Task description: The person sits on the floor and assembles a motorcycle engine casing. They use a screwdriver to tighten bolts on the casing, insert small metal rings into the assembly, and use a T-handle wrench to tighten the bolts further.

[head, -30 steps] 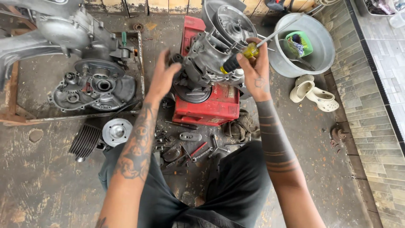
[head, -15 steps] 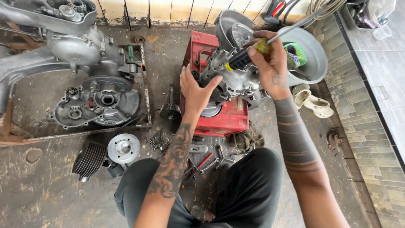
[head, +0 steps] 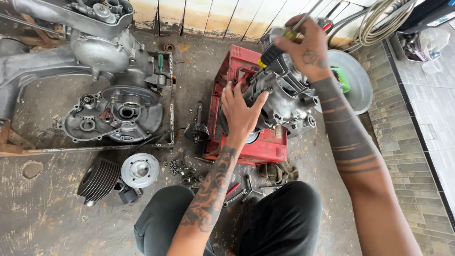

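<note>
Stained, gritty concrete floor (head: 42, 208) spreads under everything, with pale wall boards at the far edge; right hand (head: 303, 50) is clenched around the black-and-yellow handle of a screwdriver (head: 277, 47), its steel shaft angling up past the fingers; the handle's lower end sits against the top of the grey cast-metal engine block (head: 284, 97); left hand (head: 241, 111) is pressed flat on the near-left face of that block, fingers spread and gripping its edge; the block rests on a red metal toolbox (head: 258, 142); just left of the block a toothed gear shaft (head: 196, 125) stands on the floor; further left of the block lies an open grey crankcase half (head: 113, 116), with a larger engine casing (head: 85, 42) behind it; near-left of the block sit a finned black cylinder (head: 97, 180) and a round silver cover (head: 140, 169), touching; right of the block, a shallow metal basin (head: 353, 90); loose bolts (head: 185, 169) scatter before the toolbox.
</note>
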